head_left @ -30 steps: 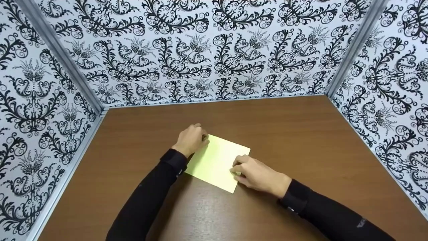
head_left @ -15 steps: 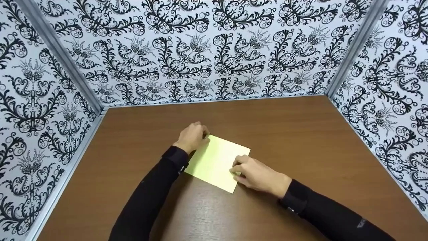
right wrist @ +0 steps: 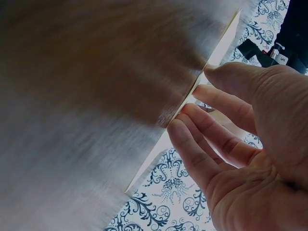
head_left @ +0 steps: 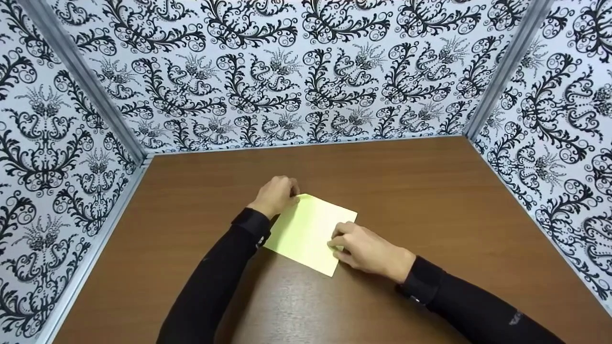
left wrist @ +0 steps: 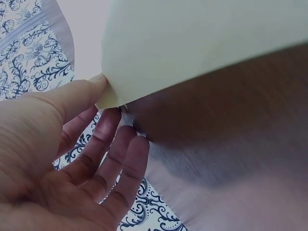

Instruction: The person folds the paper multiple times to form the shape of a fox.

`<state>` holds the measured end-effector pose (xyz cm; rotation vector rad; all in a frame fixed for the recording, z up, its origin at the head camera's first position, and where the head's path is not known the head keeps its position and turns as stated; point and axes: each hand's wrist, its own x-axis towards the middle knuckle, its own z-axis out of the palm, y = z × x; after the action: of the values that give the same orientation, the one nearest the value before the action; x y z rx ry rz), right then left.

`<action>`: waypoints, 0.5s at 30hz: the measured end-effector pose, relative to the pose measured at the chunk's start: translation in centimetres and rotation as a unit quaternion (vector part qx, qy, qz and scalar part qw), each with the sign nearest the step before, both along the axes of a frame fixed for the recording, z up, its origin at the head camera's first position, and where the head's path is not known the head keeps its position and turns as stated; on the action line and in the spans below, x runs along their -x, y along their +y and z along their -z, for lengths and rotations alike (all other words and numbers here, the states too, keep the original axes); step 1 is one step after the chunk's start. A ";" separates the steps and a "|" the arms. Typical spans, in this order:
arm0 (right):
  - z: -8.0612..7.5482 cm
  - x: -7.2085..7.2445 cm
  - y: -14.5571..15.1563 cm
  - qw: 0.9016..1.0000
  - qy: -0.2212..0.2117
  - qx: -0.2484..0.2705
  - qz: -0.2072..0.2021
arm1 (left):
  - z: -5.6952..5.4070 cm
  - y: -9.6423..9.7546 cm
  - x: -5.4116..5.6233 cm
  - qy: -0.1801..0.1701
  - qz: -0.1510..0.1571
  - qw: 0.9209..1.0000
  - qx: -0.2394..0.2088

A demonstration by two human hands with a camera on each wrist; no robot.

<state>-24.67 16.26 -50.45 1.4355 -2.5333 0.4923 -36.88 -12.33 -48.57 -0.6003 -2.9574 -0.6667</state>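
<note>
A pale yellow square sheet of paper [head_left: 306,234] lies on the brown table at the middle of the head view. My left hand [head_left: 277,195] pinches its far left corner between thumb and fingers. In the left wrist view the thumb [left wrist: 91,91] lies on that corner, which bends slightly, with the index fingertip beneath it; the other fingers hang loosely below. My right hand [head_left: 370,251] rests on the sheet's right edge. The right wrist view shows its fingertips [right wrist: 178,127] lined up along the paper's edge, with the thumb further along.
The brown table [head_left: 406,181] reaches back to a patterned black-and-white wall [head_left: 306,71]. Similar panels stand at left and right, with grey metal posts [head_left: 507,71] at the corners. Black sleeves [head_left: 205,282] cover both forearms.
The left hand has shifted slightly, and the sheet's far left corner now bends up a little at its fingers. The right hand has stayed almost in place.
</note>
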 end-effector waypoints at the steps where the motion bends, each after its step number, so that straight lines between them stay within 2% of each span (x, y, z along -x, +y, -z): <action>1: 0.0 0.0 0.0 1.000 -0.001 0.000 0.000 | 0.0 0.0 0.0 -0.002 0.001 1.000 -0.007; 9: -0.1 0.0 -0.1 1.000 -0.002 -0.002 0.004 | -0.7 -0.2 -0.2 -0.027 0.003 0.998 -0.058; 15: 0.0 0.0 -0.1 1.000 0.005 0.004 0.002 | -1.0 -0.5 -0.4 -0.017 0.003 0.996 -0.091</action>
<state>-24.65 16.16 -50.46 1.4254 -2.5245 0.4926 -36.44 -12.81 -47.60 -0.5873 -2.8826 -0.9422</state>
